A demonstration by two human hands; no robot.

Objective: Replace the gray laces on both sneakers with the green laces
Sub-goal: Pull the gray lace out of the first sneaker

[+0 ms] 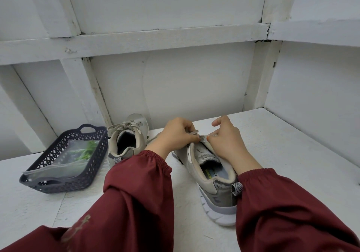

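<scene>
1. Risking a tighter knot at the pinch by hauling on the wrong strand of the gray lace (196, 134). Risking, too, a dragged or tipped shoe by pulling hard with nothing pinning it down.
2. Pinching that lace with the left hand (176, 134), fingers curled in, thumb and fingertip closed on the strand at the top of the tongue.
3. Pinching the same lace just to the right with the right hand (226, 140), thumb and middle fingers pressed together on it. Forefinger raised, crooked and touching nothing.
4. Cannot tell whether the bow under the fingers is loose or tied, since both hands hide it.
5. Working over the near sneaker (214, 185), heel toward the camera, standing on the white table (292, 144), right wrist lying along its collar.
6. Leaving the far sneaker (126, 144) untouched to the left, its gray bow tied.
7. Keeping the green laces (88, 150) well apart at far left, inside a clear bag (58, 164) lying in the dark basket (64, 185). Judging the task barely begun.
</scene>
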